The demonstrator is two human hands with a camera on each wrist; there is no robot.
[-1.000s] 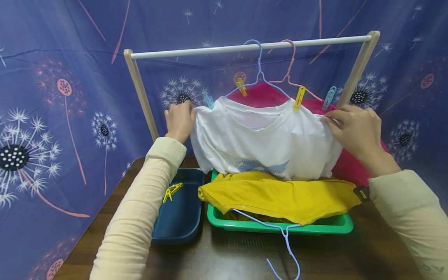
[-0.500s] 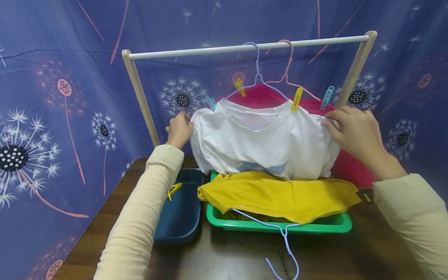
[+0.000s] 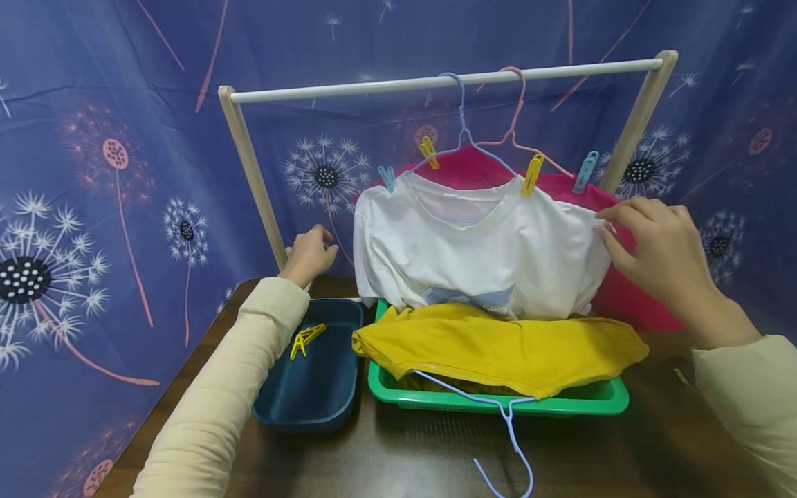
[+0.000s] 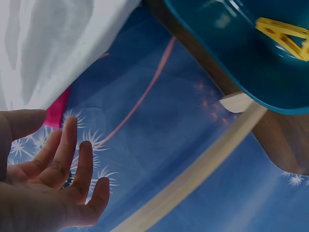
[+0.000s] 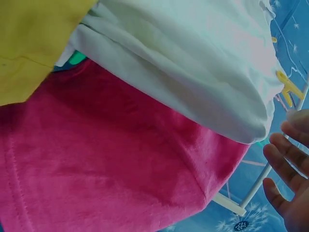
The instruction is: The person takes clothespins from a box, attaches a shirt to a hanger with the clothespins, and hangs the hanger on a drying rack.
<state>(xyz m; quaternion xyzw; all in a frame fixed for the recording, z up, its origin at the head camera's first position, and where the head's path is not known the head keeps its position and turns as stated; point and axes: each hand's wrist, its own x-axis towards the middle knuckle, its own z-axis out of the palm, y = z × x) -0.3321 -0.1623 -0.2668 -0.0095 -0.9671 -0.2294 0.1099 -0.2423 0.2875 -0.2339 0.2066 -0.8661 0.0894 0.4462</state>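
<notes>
White shirt: the white shirt (image 3: pixel 461 256) hangs in the middle on a blue hanger (image 3: pixel 463 119), its lower part dropping behind the yellow garment (image 3: pixel 504 353).
Pegs: light-blue peg (image 3: pixel 387 178) at left of the neckline, yellow peg (image 3: pixel 532 176) at right. One each side, I take it, so the cloth can't slide off the wire.
Rail: both hooks sit over the white rail (image 3: pixel 349 89), right of its middle; the pink shirt (image 3: pixel 641 304) hangs on the far side.
Left hand: my left hand (image 3: pixel 309 256) is clear of the left sleeve, fingers apart and lightly bent, nothing between them.
Left arm: reaches from near left across the tub's left side, wrist just beyond it.
Right hand: my right hand (image 3: pixel 663 252) is at the right sleeve, thumb and forefinger parted, other fingers spread — no cloth seen between them. Whether a tip touches, can't tell.
Right arm: in from near right, angled far and left, fingers pointing left.
Basket: green basket (image 3: pixel 579 407) under the yellow garment; spare hanger (image 3: pixel 512 434) goes in under its near edge, hook toward me, likely for easy reach.
Tub: dark blue tub (image 3: pixel 311 387) at left, loose peg (image 3: pixel 305 337) inside — probably kept handy there.
</notes>
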